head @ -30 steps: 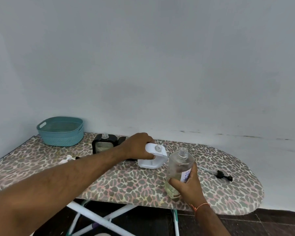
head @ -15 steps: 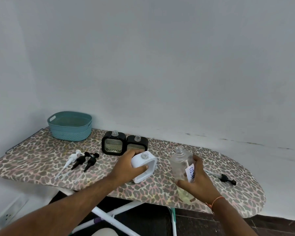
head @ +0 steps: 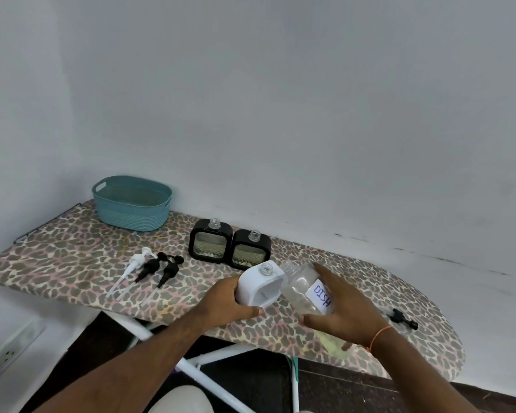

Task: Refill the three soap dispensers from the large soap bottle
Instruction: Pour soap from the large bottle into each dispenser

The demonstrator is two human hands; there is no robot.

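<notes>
Now the left hand [head: 230, 299] has its grip clenched around the white dispenser [head: 258, 286], tilted at the near edge of the ironing board [head: 72, 263], while the right hand [head: 340, 308] grasps the large soap bottle [head: 306, 289], leaned over with its neck beside the dispenser's open mouth. To pour well, I judge the two openings should meet squarely, the dispenser stand steadier, and the tilt rise slowly, since little soap sits low in the bottle. Two black dispensers [head: 210, 244] wait uncapped behind; three pumps [head: 157, 268] lie to the left.
</notes>
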